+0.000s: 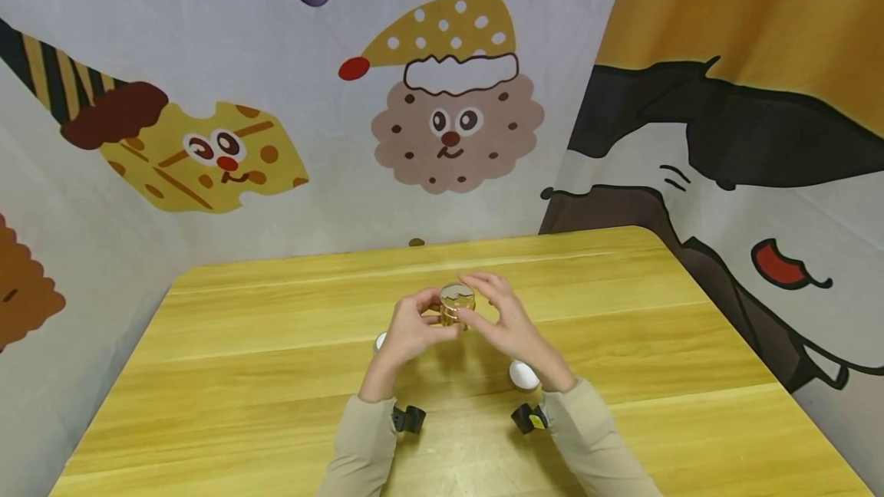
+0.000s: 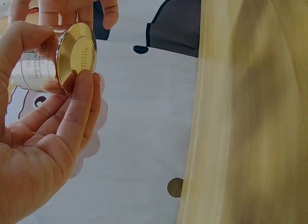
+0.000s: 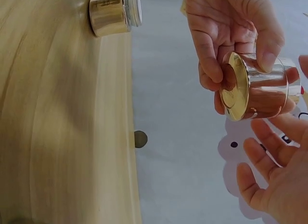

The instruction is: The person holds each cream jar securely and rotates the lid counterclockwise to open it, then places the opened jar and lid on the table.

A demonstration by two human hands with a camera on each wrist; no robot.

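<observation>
Table (image 1: 276, 343), one jar (image 1: 456, 301) between two hands (image 1: 409, 330)

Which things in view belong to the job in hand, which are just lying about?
Job:
- gold jar
- left grip, holding it
- right grip, fingers spread close by

Lying about:
- second gold jar, possibly related
- white round item, likewise
- table
- backdrop
</observation>
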